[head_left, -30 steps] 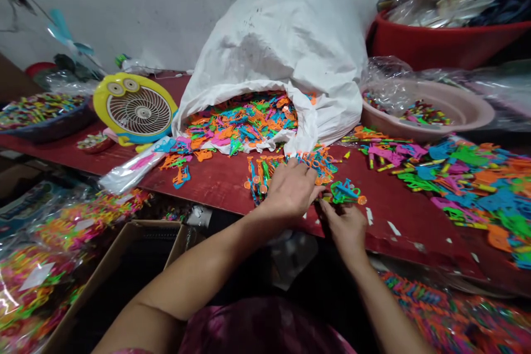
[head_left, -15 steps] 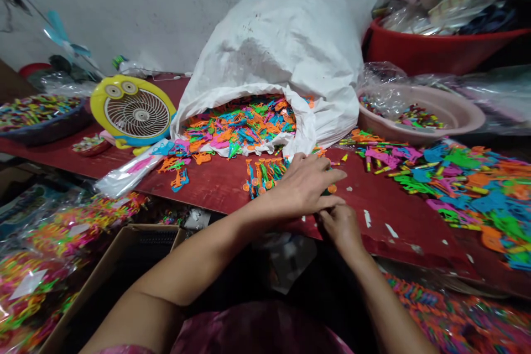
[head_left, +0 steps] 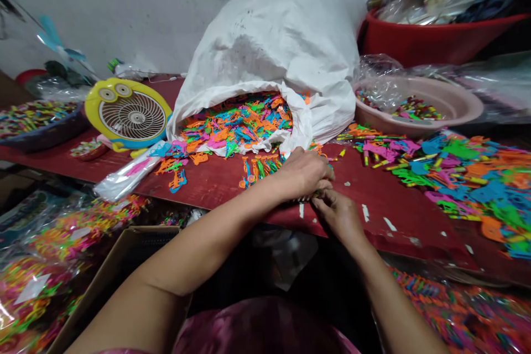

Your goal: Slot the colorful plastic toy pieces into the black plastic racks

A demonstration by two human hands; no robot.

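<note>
My left hand (head_left: 306, 172) reaches across the table edge, its fingers curled down over small parts that it mostly hides. Close against its fingertips is my right hand (head_left: 339, 214), thumb and fingers pinched together. Whatever lies between the fingers is too small and covered to name. Just left of my left hand, a row of slim coloured plastic pieces (head_left: 260, 167), some with round orange ends, lies on the red tabletop (head_left: 224, 177). Behind them, a big white sack (head_left: 282, 27) lies open toward me, with colourful plastic pieces (head_left: 240, 124) spilling from its mouth.
A yellow fan (head_left: 135, 116) and a clear plastic bag (head_left: 128, 174) stand left. To the right are a pink basin (head_left: 452, 102) and a heap of flat coloured plastic pieces (head_left: 477, 177). Below the table sit an open cardboard box (head_left: 103, 265) and bagged bright pieces (head_left: 78, 232).
My left hand's fingers, spread out before, have curled in and down toward my right fingertips. The right hand stays near the table edge. The whole view has shifted slightly.
</note>
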